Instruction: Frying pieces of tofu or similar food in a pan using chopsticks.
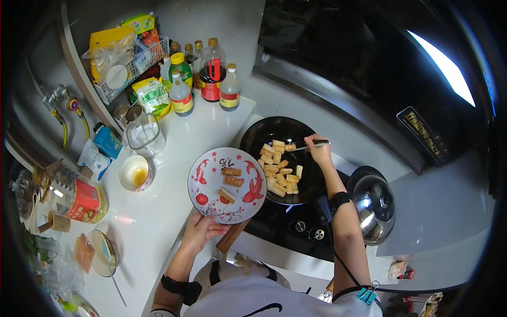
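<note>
My left hand (pixel 201 231) grips the near rim of a white plate (pixel 237 154) with red fish and blossom patterns. Three browned pieces of what looks like tofu (pixel 233 181) lie on it. Over the right side of a dark wok (pixel 313 182), my right hand (pixel 318 151) is closed on the handle of a metal utensil (pixel 300 148); its tip is among the pieces and its kind is unclear. Several golden fried pieces (pixel 280 179) lie in the wok. The plate is just left of the wok, above its wooden handle (pixel 232 236).
A domed metal lid (pixel 374 222) stands right of the black gas stove (pixel 277 228). Seasoning bottles (pixel 229 89), a glass container (pixel 146 136), a small bowl (pixel 135 173) and a large jar (pixel 81 198) stand on the left counter. The range hood (pixel 336 91) juts out above.
</note>
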Demonstrator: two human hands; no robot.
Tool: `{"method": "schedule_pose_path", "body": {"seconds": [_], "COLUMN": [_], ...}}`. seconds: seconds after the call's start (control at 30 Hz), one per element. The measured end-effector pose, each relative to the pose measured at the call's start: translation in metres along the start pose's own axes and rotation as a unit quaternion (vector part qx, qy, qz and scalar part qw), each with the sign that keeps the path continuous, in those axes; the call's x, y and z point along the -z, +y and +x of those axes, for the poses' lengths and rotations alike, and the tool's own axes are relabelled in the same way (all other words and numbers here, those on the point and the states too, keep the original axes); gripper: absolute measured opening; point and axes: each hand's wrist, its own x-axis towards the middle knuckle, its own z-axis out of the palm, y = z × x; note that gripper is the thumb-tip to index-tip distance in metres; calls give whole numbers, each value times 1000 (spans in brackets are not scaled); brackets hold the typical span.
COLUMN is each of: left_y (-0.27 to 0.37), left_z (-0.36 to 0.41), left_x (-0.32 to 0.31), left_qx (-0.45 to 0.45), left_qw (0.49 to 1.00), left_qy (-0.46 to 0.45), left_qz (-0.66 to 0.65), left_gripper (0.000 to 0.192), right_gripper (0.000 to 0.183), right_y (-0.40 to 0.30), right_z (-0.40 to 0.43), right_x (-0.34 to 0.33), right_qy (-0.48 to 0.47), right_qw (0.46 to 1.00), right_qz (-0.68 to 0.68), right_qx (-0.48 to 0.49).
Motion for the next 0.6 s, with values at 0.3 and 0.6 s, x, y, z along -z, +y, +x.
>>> {"method": "schedule_pose_path", "body": {"seconds": [0.3, 0.6], "left_y": [1, -4], "left_z": [-5, -5], "left_x": [-4, -1], "left_qx": [-10, 8], "left_qw": [1000, 999], "left_qy": [0, -45], "left_qz": [11, 11], "left_gripper": [29, 28], "right_gripper": [19, 19], "right_y": [6, -25], "right_z": [-22, -57], "right_x": [40, 82], "right_qy": [131, 72], "right_qw": [962, 813], "right_qz": [159, 478], "right_qx": [-178, -326]}}
